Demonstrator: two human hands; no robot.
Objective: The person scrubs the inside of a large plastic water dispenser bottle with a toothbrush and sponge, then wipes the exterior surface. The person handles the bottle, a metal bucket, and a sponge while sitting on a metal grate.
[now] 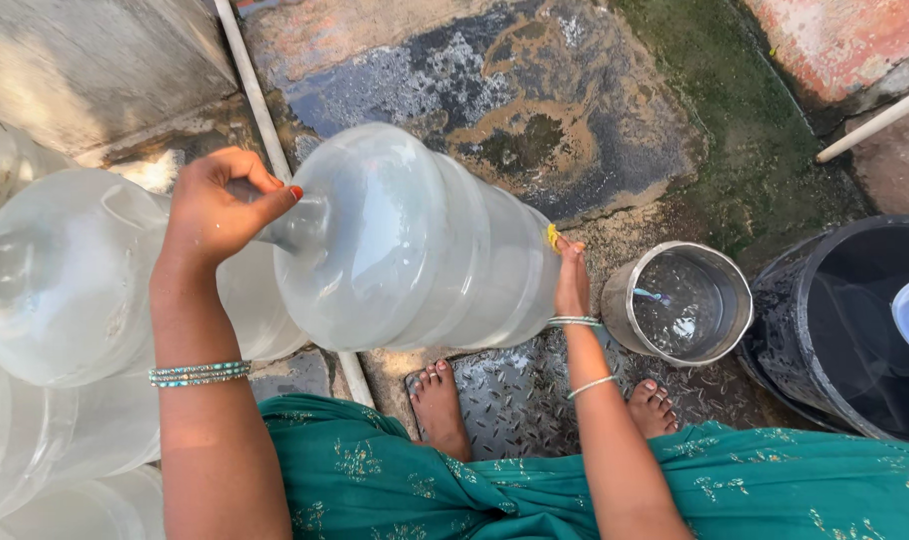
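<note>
You hold a big clear water jug (415,240) on its side above the wet stone ground (535,110), and everything else sits around that jug. Your left hand (220,205) is closed around the jug's narrow neck, thumb across the top, with beaded bangles (200,373) on the wrist below it. Your right hand (572,275) is pressed against the jug's flat base at the other end, fingers stretched up along it with something small and yellow (553,237) at the fingertips; whether those fingers curl over the rim you cannot tell. Beyond the neck end of the jug lie more clear jugs (60,285), close together. Just past the base end stands a steel pot (727,325) holding water, and beyond that a black bucket (785,330), touching or nearly touching the pot. Under the jug, your bare feet (440,405) stand on a ribbed metal plate (520,395), with your green patterned garment (395,480) nearest you.
</note>
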